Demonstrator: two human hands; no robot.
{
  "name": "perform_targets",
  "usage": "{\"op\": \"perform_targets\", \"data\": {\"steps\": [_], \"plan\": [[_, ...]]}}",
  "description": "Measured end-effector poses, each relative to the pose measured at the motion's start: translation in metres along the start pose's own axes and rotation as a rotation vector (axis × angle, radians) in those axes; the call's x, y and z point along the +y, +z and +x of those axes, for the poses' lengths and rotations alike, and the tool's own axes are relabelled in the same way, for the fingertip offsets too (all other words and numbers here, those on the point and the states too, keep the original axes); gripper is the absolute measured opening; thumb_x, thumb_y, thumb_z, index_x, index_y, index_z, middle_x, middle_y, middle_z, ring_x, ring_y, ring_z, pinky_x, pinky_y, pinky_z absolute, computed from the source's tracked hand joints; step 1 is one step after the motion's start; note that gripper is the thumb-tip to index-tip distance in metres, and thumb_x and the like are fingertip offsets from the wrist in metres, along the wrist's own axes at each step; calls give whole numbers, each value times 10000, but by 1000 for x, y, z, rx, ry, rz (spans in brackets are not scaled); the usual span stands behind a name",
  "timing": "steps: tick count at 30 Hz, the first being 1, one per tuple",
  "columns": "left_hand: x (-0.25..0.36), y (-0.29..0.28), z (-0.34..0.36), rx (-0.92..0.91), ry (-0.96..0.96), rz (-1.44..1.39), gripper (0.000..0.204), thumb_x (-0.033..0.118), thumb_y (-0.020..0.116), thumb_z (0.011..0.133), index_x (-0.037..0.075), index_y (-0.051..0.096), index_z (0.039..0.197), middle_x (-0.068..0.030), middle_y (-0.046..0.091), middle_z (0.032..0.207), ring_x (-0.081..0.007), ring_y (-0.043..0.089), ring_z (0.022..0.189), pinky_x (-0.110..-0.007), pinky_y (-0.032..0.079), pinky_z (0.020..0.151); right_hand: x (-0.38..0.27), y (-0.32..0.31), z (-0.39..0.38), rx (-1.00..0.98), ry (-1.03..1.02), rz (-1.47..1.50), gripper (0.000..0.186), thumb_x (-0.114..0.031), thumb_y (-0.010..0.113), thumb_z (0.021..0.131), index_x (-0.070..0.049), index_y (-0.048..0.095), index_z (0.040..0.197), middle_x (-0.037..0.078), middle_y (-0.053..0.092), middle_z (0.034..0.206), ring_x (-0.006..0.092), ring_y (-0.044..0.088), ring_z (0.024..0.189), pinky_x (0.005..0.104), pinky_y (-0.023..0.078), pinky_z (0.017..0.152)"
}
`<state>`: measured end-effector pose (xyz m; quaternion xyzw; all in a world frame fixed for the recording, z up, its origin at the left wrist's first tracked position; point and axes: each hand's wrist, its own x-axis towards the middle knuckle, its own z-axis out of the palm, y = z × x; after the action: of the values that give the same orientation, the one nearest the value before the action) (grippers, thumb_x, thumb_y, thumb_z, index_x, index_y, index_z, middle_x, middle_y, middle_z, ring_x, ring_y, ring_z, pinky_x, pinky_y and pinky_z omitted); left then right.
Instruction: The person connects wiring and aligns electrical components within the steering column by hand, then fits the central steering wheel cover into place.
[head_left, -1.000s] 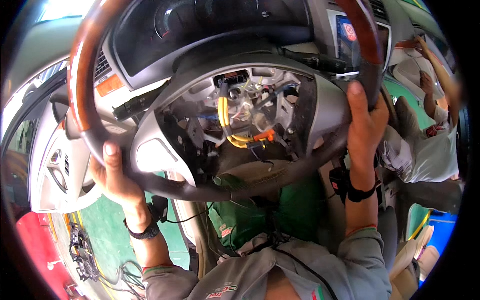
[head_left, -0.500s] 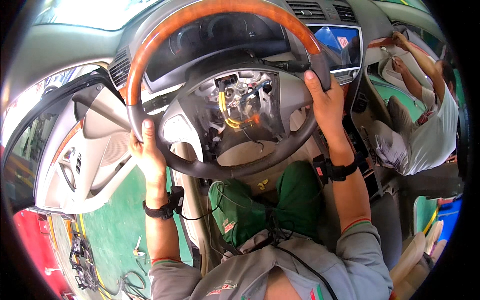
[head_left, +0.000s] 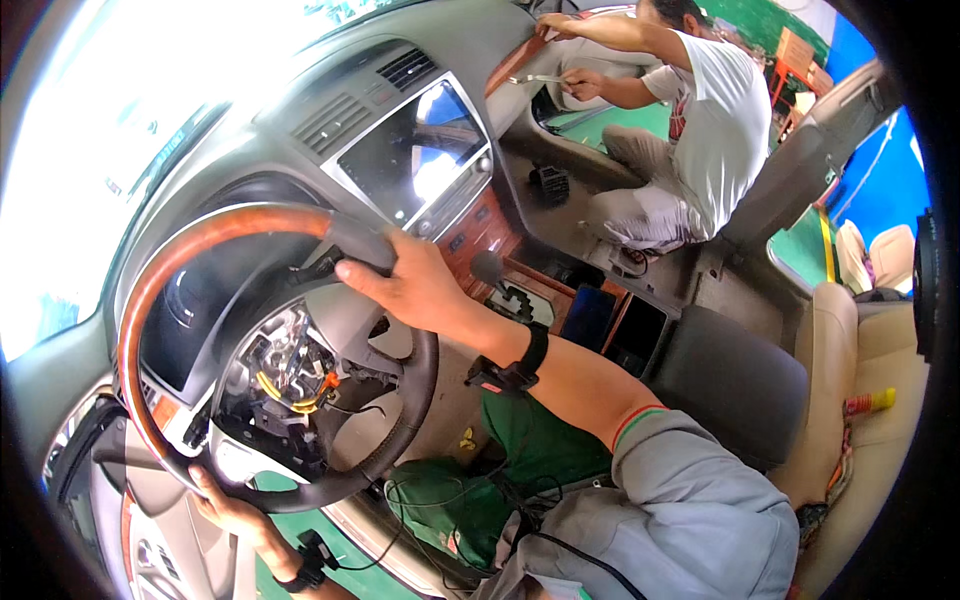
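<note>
Steering wheel: in front of the driver's seat, its wood-topped rim [head_left: 245,217] before the dashboard; we cannot tell whether it is fixed to its column.
Right hand: our right hand [head_left: 420,280] is closed round the upper right of the rim, thumb on the near side.
Left hand: our left hand [head_left: 228,510] is at the lower left, thumb over the rim and seemingly curled round it; the fingers are mostly hidden.
Wheel centre, done: uncovered, with metalwork bare and yellow wires [head_left: 303,408] looping beside an orange connector [head_left: 331,382].
Wheel centre, left: no cover sits over the opening, so we judge it unfinished; how the wires are plugged in is too small to tell.
Dashboard screen: the screen [head_left: 400,160] is in place.
Passenger side: a co-worker [head_left: 715,120] crouches by the open door, holding a metal tool [head_left: 538,78] near its panel.
</note>
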<state>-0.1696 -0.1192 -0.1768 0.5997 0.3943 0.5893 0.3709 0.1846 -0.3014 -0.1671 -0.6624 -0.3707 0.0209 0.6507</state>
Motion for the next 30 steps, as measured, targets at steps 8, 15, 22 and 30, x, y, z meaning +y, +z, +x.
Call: {"op": "perform_targets", "data": {"steps": [8,15,22,30], "plan": [[-1,10,10,-21,32,27,650,529,644,1004,-97,657,1178,-98,662,1004,-175,586,846,-310,476,766,3,-5,-6,25,1,26,649,-535,758,884,69,643,1095,290,712,887,461,723,878,491,567,761],[0,9,6,3,16,51,647,523,648,1003,-97,654,1187,-116,666,1025,-181,601,866,-317,489,781,-1,-7,-4,10,22,-4,635,-526,760,885,71,640,1064,295,707,859,471,721,861,501,566,739],[-11,4,13,6,19,39,652,528,652,999,-98,658,1180,-109,663,1002,-165,597,841,-308,494,741,6,-5,-5,35,-18,1,619,-520,764,882,65,642,1042,292,704,833,473,720,844,506,566,721],[-3,12,3,19,30,27,666,556,658,986,-90,664,1151,-94,664,985,-151,590,811,-292,477,704,3,-7,-5,33,-2,12,594,-506,773,882,56,648,1032,285,703,829,464,723,833,506,566,719]]}}
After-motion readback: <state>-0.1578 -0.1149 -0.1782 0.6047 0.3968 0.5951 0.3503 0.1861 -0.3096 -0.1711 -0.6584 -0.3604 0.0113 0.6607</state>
